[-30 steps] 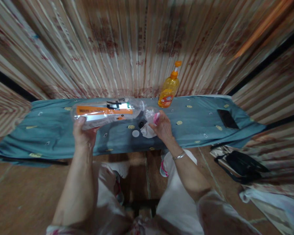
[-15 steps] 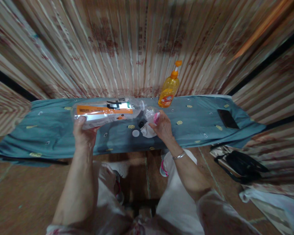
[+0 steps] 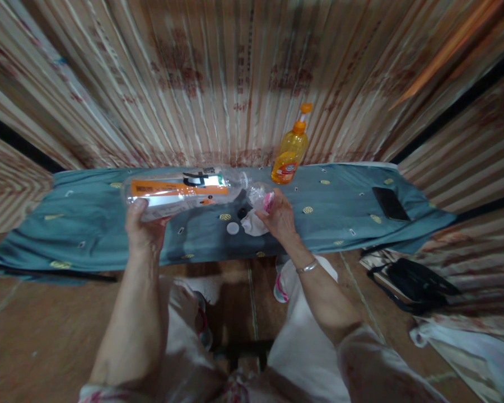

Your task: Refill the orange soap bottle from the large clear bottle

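Head view: the left hand (image 3: pixel 141 228) grips a large clear plastic bottle (image 3: pixel 180 193) near its base, fingers wrapped round the underside and thumb up on the near wall. The bottle lies almost level, held above the teal cloth (image 3: pixel 340 207) that covers the bench, with its orange and white label facing the camera and its neck pointing right.

The right hand (image 3: pixel 280 217) sits at the bottle's mouth, fingers closed on a small pink-and-clear item (image 3: pixel 264 200); what that item is cannot be told. The hand also touches a crumpled white cloth (image 3: pixel 252 224) lying on the teal cloth just below it. A bracelet (image 3: pixel 307 267) circles the right wrist.

A white cap (image 3: pixel 232 228) and a small black cap (image 3: pixel 242 212) lie on the cloth beneath the bottle's neck, close together and apart from both hands. An orange pump bottle (image 3: pixel 290 150) stands upright at the back edge, just beyond the right hand. A dark phone (image 3: pixel 390 204) lies flat well to the right. A black bag (image 3: pixel 415 284) rests on the floor at right.
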### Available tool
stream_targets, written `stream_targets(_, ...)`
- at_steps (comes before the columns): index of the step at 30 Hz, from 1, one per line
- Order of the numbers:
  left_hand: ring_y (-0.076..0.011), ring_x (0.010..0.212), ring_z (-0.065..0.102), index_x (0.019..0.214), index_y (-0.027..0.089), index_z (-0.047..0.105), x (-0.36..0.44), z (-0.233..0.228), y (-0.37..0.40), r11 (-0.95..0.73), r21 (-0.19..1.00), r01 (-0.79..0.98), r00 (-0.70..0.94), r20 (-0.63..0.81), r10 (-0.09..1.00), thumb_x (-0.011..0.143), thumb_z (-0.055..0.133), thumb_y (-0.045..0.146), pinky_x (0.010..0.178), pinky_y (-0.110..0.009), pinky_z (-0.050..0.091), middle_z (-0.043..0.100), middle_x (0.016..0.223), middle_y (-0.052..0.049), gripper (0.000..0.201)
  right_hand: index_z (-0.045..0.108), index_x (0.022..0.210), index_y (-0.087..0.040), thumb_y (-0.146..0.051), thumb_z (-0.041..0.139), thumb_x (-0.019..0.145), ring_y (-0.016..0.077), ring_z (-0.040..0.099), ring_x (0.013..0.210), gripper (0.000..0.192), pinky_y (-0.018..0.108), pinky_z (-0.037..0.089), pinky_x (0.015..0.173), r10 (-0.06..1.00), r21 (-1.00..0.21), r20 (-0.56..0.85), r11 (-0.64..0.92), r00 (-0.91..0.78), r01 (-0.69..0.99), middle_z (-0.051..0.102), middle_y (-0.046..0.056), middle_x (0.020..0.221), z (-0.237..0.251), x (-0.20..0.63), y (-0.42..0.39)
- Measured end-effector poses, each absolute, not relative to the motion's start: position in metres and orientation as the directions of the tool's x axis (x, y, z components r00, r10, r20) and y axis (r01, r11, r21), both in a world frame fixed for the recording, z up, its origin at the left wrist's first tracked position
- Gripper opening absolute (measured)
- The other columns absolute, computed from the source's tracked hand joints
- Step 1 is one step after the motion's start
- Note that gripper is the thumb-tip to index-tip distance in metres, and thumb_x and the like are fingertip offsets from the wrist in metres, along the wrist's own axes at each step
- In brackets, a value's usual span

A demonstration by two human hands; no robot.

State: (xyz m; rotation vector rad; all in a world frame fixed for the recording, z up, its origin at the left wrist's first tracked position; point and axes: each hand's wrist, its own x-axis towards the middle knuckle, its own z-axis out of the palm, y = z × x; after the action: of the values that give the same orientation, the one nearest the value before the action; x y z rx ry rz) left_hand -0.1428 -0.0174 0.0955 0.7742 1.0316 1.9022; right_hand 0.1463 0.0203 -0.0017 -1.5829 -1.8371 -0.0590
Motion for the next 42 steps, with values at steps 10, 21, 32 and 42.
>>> stream_targets(10,-0.0289,0.094,0.072,0.09,0.021,0.075,-0.1426,0.0962,-0.0173,-0.335,0.867,-0.369,-0.478,0.132,0.868,0.051,0.075,0.046,0.069,-0.038,0.063,0.077,0.088,-0.006,0.047,0.04,0.142,-0.009,-0.028,0.081,0.078,0.0358,0.057,0.132,0.079,0.051,0.048,0.107,0.858,-0.402,0.513,0.23,0.01,0.886,0.058,0.028,0.14,-0.0003,0.1445,0.0197)
stream_targets(21,-0.0274,0.092,0.071,0.086,0.022,0.075,-0.146,0.0925,-0.016,-0.344,0.855,-0.388,-0.462,0.143,0.875,0.051,0.077,0.046,0.067,-0.037,0.062,0.077,0.088,-0.005,0.042,0.039,0.141,-0.007,-0.026,0.083,0.076,0.0358,0.058,0.131,0.08,0.049,0.048,0.108,0.855,-0.404,0.518,0.231,0.013,0.885,0.059,0.028,0.138,0.0004,0.1442,0.0195)
stream_targets(32,-0.0274,0.093,0.071,0.091,0.023,0.075,-0.1462,0.0927,-0.0164,-0.334,0.857,-0.392,-0.451,0.137,0.882,0.052,0.077,0.047,0.068,-0.037,0.062,0.078,0.093,-0.005,0.046,0.042,0.14,-0.008,-0.027,0.082,0.076,0.0368,0.058,0.131,0.078,0.052,0.047,0.109,0.852,-0.417,0.523,0.25,0.006,0.874,0.059,0.028,0.138,0.0,0.1458,0.0197)
stream_targets(42,-0.022,0.082,0.071,0.095,0.019,0.077,-0.1449,0.0924,-0.0154,-0.352,0.846,-0.402,-0.467,0.141,0.873,0.051,0.078,0.046,0.071,-0.035,0.063,0.078,0.089,-0.005,0.051,0.041,0.14,-0.005,-0.027,0.083,0.075,0.0378,0.057,0.131,0.081,0.051,0.048,0.108,0.859,-0.41,0.511,0.228,0.015,0.883,0.057,0.03,0.139,0.0003,0.1445,0.0201)
